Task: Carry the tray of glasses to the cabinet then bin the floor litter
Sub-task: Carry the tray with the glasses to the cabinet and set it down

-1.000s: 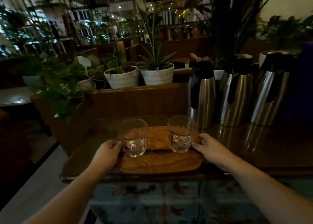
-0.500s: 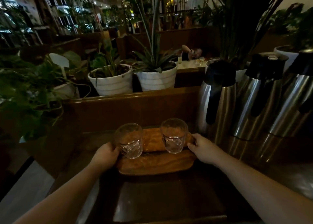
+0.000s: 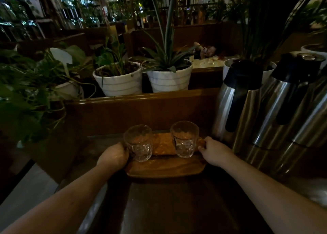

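Note:
A wooden tray (image 3: 164,168) lies on the dark cabinet top (image 3: 173,207), close to its wooden back panel. Two clear dimpled glasses stand upright on it, the left glass (image 3: 138,142) and the right glass (image 3: 184,139). My left hand (image 3: 114,156) grips the tray's left end, beside the left glass. My right hand (image 3: 213,151) holds the tray's right end, fingers by the right glass. No floor litter or bin is visible.
Several steel thermos jugs (image 3: 242,102) stand close to the right of the tray. White plant pots (image 3: 120,79) sit on the ledge behind the wooden back panel (image 3: 141,109). Leafy plants (image 3: 26,92) crowd the left. Pale floor (image 3: 26,189) shows at lower left.
The tray with both glasses has moved forward over the cabinet top toward the back panel, and I have stepped closer. Both hands keep their hold on the tray ends.

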